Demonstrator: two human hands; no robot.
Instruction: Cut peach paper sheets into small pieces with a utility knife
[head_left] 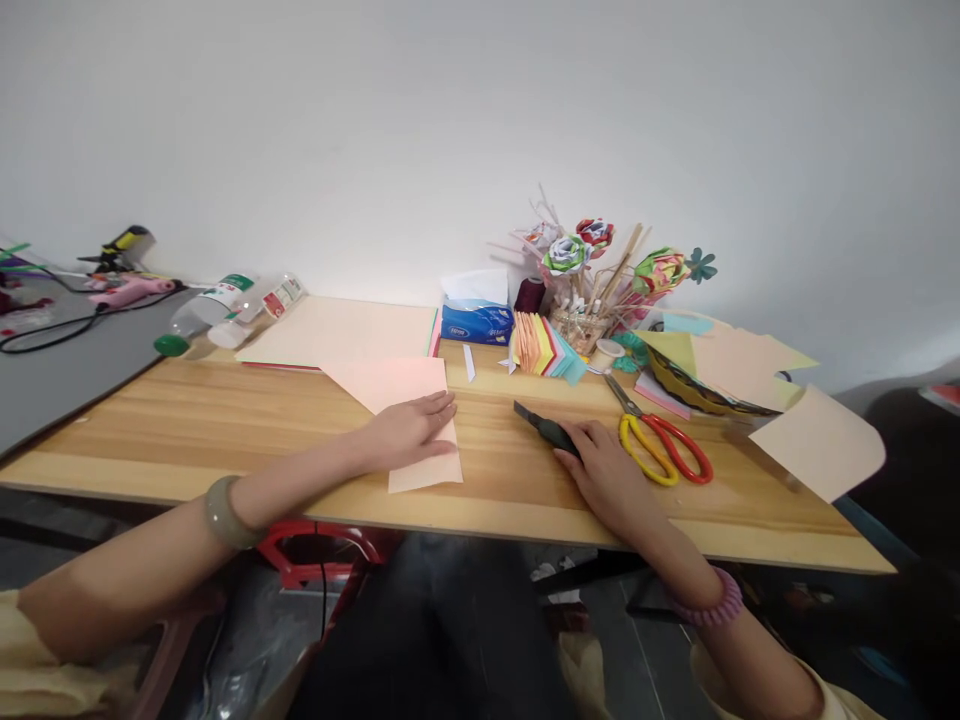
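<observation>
Left hand down flat, fingers nearly together, on one pale-pink paper, folded by the look of it, reaching close to the near edge of the bench. My right hand is wrapped round one green-handled cutter, blade angled towards the back edge. To hold this paper well, I'd say, keep my palm's weight even and that blade clear of my fingers. Just right of the cutter hand: one pair of scissors. Along the back edge: one tissue pack mid-length, two bottles towards the left corner.
</observation>
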